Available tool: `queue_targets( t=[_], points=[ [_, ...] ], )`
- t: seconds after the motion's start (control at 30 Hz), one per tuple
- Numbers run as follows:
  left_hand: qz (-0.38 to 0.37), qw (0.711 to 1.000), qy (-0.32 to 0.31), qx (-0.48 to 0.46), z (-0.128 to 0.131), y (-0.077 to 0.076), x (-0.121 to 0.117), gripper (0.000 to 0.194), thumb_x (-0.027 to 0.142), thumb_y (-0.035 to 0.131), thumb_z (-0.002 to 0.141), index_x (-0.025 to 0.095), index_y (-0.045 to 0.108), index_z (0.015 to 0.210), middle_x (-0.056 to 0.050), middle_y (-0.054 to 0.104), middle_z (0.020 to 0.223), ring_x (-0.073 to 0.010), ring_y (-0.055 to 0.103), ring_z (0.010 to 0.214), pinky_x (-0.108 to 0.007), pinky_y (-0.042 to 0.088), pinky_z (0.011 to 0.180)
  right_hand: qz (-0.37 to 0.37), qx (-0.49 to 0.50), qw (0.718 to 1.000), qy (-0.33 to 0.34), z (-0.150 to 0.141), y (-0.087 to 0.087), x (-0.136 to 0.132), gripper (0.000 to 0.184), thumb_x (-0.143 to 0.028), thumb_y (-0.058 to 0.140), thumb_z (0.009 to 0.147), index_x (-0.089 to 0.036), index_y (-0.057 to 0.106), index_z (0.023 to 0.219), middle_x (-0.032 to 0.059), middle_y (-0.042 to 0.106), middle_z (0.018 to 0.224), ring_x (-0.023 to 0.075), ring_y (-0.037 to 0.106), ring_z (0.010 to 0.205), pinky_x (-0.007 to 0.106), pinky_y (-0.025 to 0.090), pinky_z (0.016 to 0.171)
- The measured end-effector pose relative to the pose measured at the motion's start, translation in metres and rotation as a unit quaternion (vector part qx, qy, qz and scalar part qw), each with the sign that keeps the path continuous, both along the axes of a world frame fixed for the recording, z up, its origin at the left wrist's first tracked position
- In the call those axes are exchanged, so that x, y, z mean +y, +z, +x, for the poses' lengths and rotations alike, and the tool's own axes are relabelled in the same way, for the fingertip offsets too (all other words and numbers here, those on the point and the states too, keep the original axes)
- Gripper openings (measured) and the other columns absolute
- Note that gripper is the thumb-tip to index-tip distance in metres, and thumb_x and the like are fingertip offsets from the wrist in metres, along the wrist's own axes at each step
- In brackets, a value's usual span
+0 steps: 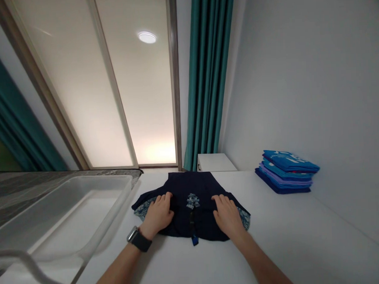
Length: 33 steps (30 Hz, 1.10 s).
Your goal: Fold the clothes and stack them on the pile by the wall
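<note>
A dark navy garment [191, 187] lies spread on the white table [292, 238], with patterned blue-white trim at both sides and a small patterned bow at its middle. My left hand [158, 214] rests flat on the garment's left part, fingers stretched out. A dark watch sits on that wrist. My right hand [227, 215] lies flat on the garment's right part, fingers also stretched forward. Neither hand holds anything.
A clear plastic bin [70, 216] stands at the table's left. A stack of folded blue and purple clothes [285, 171] sits at the right by the wall. A small white cabinet [216, 161], teal curtains and a frosted window are behind.
</note>
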<state>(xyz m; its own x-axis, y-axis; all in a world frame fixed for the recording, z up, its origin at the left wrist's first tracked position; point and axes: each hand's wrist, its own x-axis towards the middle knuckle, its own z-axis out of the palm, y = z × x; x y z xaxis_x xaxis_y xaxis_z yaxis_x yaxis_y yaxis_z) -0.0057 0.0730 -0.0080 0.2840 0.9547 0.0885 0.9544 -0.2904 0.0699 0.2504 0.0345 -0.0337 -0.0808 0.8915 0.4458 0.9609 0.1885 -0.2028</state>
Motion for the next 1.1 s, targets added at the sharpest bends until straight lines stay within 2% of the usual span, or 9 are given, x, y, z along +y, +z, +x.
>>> queue_targets(
  t=[0.1,0.23,0.43,0.53,0.63,0.73,0.87,0.97,1.1],
  points=[
    [-0.022,1.000,-0.009,0.017,-0.007,0.002,0.001,0.042,0.010,0.045,0.077,0.022,0.050,0.117,-0.010,0.056,0.114,-0.0265,0.054,0.108,-0.040,0.043,0.086,0.063,0.122,0.990,-0.019,0.015,0.003,0.007,0.026,-0.009,0.041,0.080,-0.022,0.056,0.098,0.0065,0.057,0.097,0.0227,0.055,0.094,0.035,0.041,0.085],
    [0.008,1.000,-0.016,0.025,0.000,0.001,-0.005,0.030,0.032,0.051,0.083,0.022,0.055,0.111,-0.012,0.054,0.111,-0.0311,0.054,0.104,-0.045,0.044,0.081,0.078,0.228,0.969,0.060,0.012,0.004,0.006,0.031,-0.010,0.038,0.080,-0.022,0.055,0.103,0.0057,0.060,0.103,0.0211,0.056,0.098,0.035,0.042,0.089],
    [0.151,0.986,-0.057,0.035,-0.002,0.008,-0.004,0.020,0.018,0.040,0.089,0.020,0.060,0.087,-0.011,0.058,0.101,-0.0294,0.052,0.103,-0.045,0.038,0.089,0.036,0.140,0.985,0.095,0.008,0.001,0.003,0.035,-0.003,0.037,0.074,-0.022,0.060,0.092,0.0058,0.061,0.096,0.0221,0.054,0.096,0.038,0.040,0.087],
    [0.124,0.986,-0.114,-0.019,-0.010,0.003,-0.003,0.019,0.022,0.043,0.090,0.020,0.059,0.099,-0.009,0.060,0.105,-0.0253,0.054,0.103,-0.039,0.039,0.091,0.009,0.108,0.990,0.086,0.016,-0.009,0.000,0.044,-0.001,0.040,0.068,-0.021,0.060,0.102,0.0073,0.060,0.105,0.0233,0.053,0.103,0.038,0.041,0.090],
    [0.096,0.987,-0.125,-0.042,-0.010,-0.010,-0.001,0.036,0.036,0.051,0.088,0.021,0.052,0.121,-0.009,0.059,0.115,-0.0267,0.054,0.107,-0.039,0.040,0.089,-0.011,0.103,0.990,0.094,0.018,-0.020,-0.001,0.051,0.000,0.041,0.065,-0.021,0.059,0.108,0.0074,0.061,0.115,0.0237,0.050,0.115,0.040,0.038,0.099],
    [0.115,0.987,-0.115,-0.004,-0.005,-0.015,0.007,0.021,0.030,0.046,0.091,0.021,0.059,0.105,-0.009,0.063,0.104,-0.0277,0.056,0.102,-0.043,0.038,0.089,-0.005,0.114,0.990,0.081,0.017,-0.022,0.003,0.037,-0.002,0.039,0.073,-0.022,0.062,0.093,0.0060,0.066,0.101,0.0230,0.056,0.108,0.041,0.036,0.103],
    [0.133,0.984,-0.119,-0.023,-0.004,0.000,0.014,0.022,0.016,0.035,0.093,0.020,0.057,0.092,-0.006,0.066,0.087,-0.0218,0.061,0.087,-0.040,0.034,0.095,0.023,0.178,0.980,0.088,0.020,-0.010,0.008,0.034,-0.007,0.037,0.078,-0.022,0.060,0.097,0.0057,0.066,0.102,0.0213,0.059,0.102,0.036,0.044,0.094],
    [0.082,0.989,-0.096,-0.073,-0.009,0.016,0.004,0.020,0.020,0.035,0.094,0.021,0.054,0.099,-0.003,0.066,0.080,-0.0202,0.063,0.076,-0.033,0.041,0.078,0.016,0.215,0.970,0.116,0.019,0.006,-0.002,0.033,-0.010,0.036,0.080,-0.021,0.060,0.099,0.0052,0.067,0.102,0.0198,0.061,0.098,0.034,0.044,0.091],
    [-0.041,0.985,-0.146,-0.080,-0.019,0.029,-0.010,0.018,0.026,0.040,0.091,0.025,0.056,0.083,0.001,0.066,0.076,-0.0188,0.063,0.073,-0.027,0.039,0.065,-0.125,0.185,0.956,0.191,0.014,0.030,-0.021,0.026,-0.020,0.047,0.082,-0.024,0.064,0.101,0.0025,0.069,0.091,0.0207,0.062,0.089,0.033,0.044,0.084]
  ],
)
